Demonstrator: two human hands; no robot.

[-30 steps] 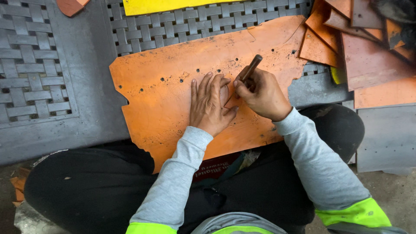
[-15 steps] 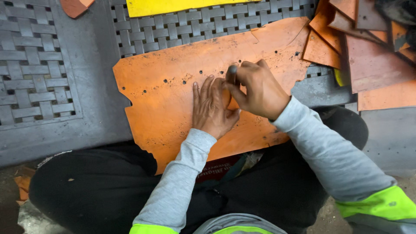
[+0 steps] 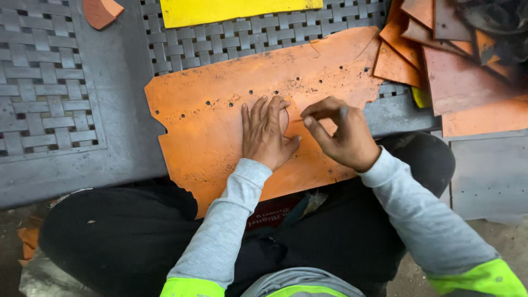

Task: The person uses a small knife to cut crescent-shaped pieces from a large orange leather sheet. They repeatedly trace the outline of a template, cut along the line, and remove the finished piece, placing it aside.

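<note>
Left hand (image 3: 268, 133) is laid flat, fingers spread, on the orange sheet (image 3: 220, 121); just beside it, right hand (image 3: 338, 135) is pinched shut above that sheet, its contents indiscernible.

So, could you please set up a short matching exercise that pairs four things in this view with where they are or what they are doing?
Things:
1. left hand
2. right hand
3. yellow sheet
4. stack of orange offcuts

Places or states:
A. lies at the top edge, on the woven mat
B. pressed flat, fingers spread, on the big orange sheet
C. piled at the upper right
D. fingers pinched around a thin tool, tip at the sheet

Pairs: 1-B, 2-D, 3-A, 4-C
</note>
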